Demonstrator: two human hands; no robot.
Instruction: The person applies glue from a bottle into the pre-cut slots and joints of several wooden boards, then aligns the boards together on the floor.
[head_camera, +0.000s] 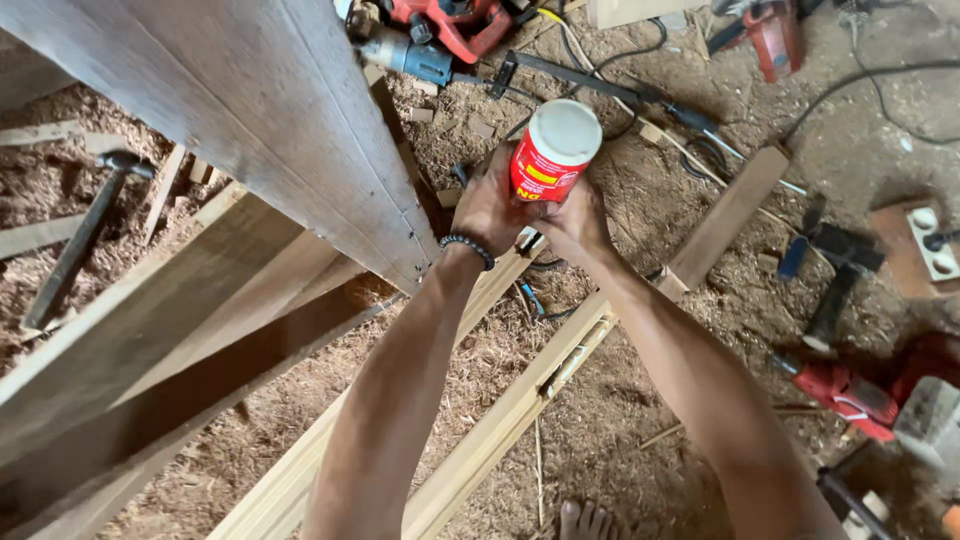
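I hold a red bottle (548, 160) with a wide white cap, its base toward me. My left hand (487, 203) wraps around its left side; a dark bead bracelet (467, 248) sits on that wrist. My right hand (577, 222) grips the bottle from below and the right. Both arms reach out over long pale wooden rails (500, 420) lying on a floor of sawdust. A large grey wooden board (270, 110) slants just left of my left hand.
A hammer (85, 230) lies at the left. Red power tools (450, 25) and cables sit at the top, another red tool (850, 390) at the right, and a socket block (925, 245) beyond it. A loose plank (725, 215) lies right of my hands. My toes (588, 520) show at the bottom.
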